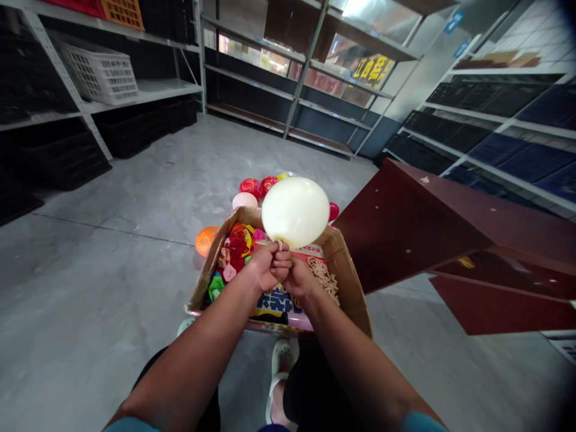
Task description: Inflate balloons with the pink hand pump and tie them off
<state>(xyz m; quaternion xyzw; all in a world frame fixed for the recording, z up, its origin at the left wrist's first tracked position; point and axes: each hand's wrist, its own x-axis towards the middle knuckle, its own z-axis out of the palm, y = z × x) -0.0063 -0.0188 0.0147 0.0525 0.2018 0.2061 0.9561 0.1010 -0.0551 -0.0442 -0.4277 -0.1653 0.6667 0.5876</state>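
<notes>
A white inflated balloon point(296, 211) stands above an open cardboard box point(348, 273). At its neck my left hand point(267, 265) is closed, fingers curled and pinching. Pressed against it, my right hand point(297, 276) is closed too, at the same neck; its fingertips are partly hidden. Under my hands, the box holds limp colourful balloons point(240, 240) on the left. On its right lies a heap of beige, curly rubber-like pieces point(324, 277). A pink cylinder point(299, 321) rests along the near side, by printed packaging point(279, 300).
Several inflated balloons, among them an orange balloon point(206, 240) and a pink balloon point(245, 200), lie on the floor around the box. To the right stands a dark red panelled piece point(405, 228). Metal shelves point(297, 90) line the back; a white basket point(101, 72) sits on the left shelf.
</notes>
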